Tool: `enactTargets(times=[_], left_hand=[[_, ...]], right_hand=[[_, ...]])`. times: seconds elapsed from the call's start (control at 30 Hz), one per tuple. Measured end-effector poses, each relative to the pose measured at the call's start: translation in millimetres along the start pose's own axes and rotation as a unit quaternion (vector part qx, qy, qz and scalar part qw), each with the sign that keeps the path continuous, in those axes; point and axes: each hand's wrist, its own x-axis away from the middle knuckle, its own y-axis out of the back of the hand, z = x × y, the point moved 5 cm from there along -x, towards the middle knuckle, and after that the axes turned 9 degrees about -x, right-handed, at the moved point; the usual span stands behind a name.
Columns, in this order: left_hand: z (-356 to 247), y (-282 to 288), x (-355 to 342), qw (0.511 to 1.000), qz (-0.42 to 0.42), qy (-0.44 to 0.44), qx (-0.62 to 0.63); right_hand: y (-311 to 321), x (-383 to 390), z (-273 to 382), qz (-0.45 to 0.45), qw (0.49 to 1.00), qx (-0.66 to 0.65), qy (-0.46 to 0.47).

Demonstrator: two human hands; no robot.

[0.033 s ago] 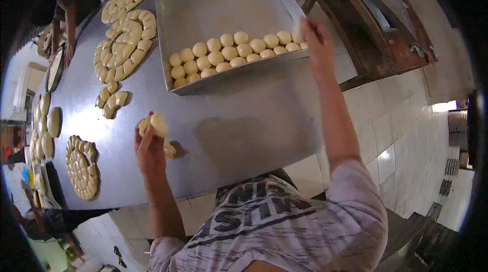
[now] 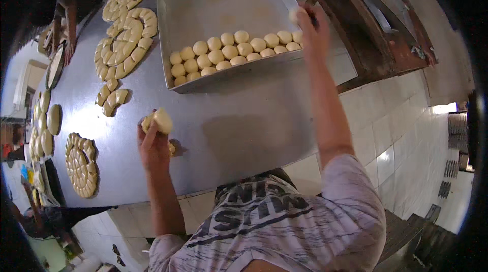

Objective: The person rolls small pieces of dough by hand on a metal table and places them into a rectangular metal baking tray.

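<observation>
Between the fingers of my right hand [image 2: 316,28] is a pale dough ball [image 2: 296,14], held at the right wall of a large metal tray [image 2: 223,81]. Several smooth dough balls [image 2: 215,58] sit in rows along the tray's near side. My left hand [image 2: 152,146] is closed around a lump of dough [image 2: 161,121] above the table, nearer to me. A small dough piece [image 2: 172,148] lies beside that hand, partly hidden by it.
Cut dough coils [image 2: 122,51] lie left of the tray on the metal table [image 2: 244,134]; another coil [image 2: 81,165] is nearer. Oval dough pieces [image 2: 53,119] line the far left. Another person's arm [image 2: 69,30] shows upper left. A wooden rack [image 2: 366,33] stands at right.
My right hand has shifted slightly up and left in the picture with the dough ball, further along the tray's right wall. My left hand has barely moved, still holding dough.
</observation>
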Motion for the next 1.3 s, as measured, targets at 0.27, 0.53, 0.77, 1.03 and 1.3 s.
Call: enactTargets(times=[0.27,0.53,0.77,1.03,1.3], left_hand=[[-3.7,-81.8,32.6,1.0,-0.004,-0.019,-0.003],[-40.3,-3.4,7.2,0.979,0.022,-0.032,-0.198],[-6.1,3.8,12.0,0.969,0.078,0.048,-0.231],[-3.1,-3.2,9.3,0.95,0.101,0.066,-0.288],[10.8,-8.8,9.8,0.976,0.041,0.104,-0.19]], right_hand=[[-88.2,112.2,22.7,0.262,0.952,-0.025,-0.154],[31.8,234.4,30.7,0.341,0.884,0.313,-0.065],[-15.3,162.1,-16.8,0.142,0.845,0.513,0.052],[69.0,135.8,-44.1,0.12,0.84,0.528,-0.001],[58.1,166.7,-13.0,0.246,0.877,0.396,0.118]])
